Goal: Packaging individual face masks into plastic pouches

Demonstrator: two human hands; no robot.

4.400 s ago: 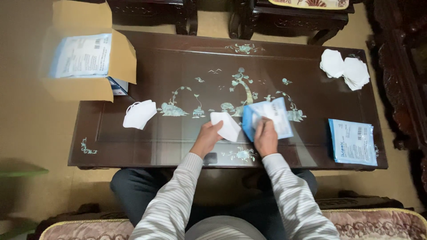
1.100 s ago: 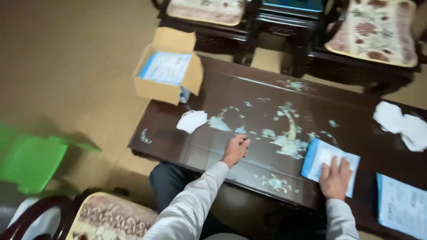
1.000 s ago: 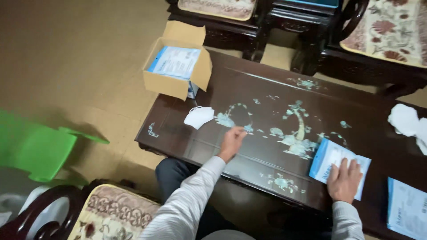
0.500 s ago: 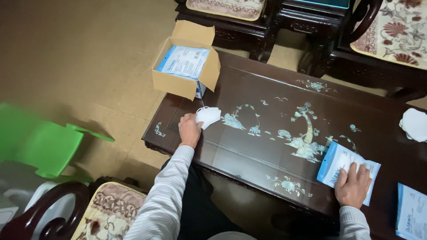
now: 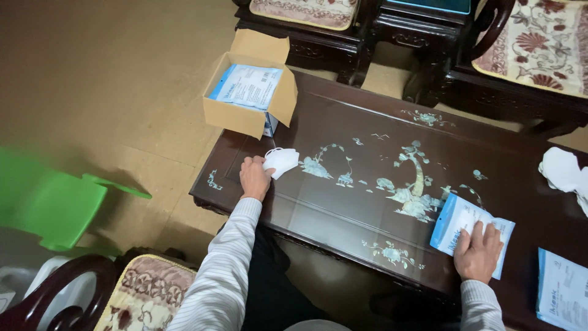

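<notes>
Since half second ago: left hand (image 5: 253, 178) shifted little, fingertips now on mask (image 5: 281, 162); view drifted slightly.

Left to right:
- Green chair (image 5: 52, 202) far left, on floor.
- Open carton (image 5: 251, 92) on bench (image 5: 367, 208) far-left corner, blue packets inside.
- Mask just near of carton; left grip loosely closed on its left edge. Judged light, soft, crushable; take by edge or ear loop, not cup.
- Right hand (image 5: 478, 251) flat, fingers spread, pressing blue pouch (image 5: 470, 228) near-right. Pouch thin, slick, likely slides.
- White masks (image 5: 563, 175) far right.

Home sitting room: inlaid table (image 5: 367, 202), cushioned chairs (image 5: 539, 49)
</notes>
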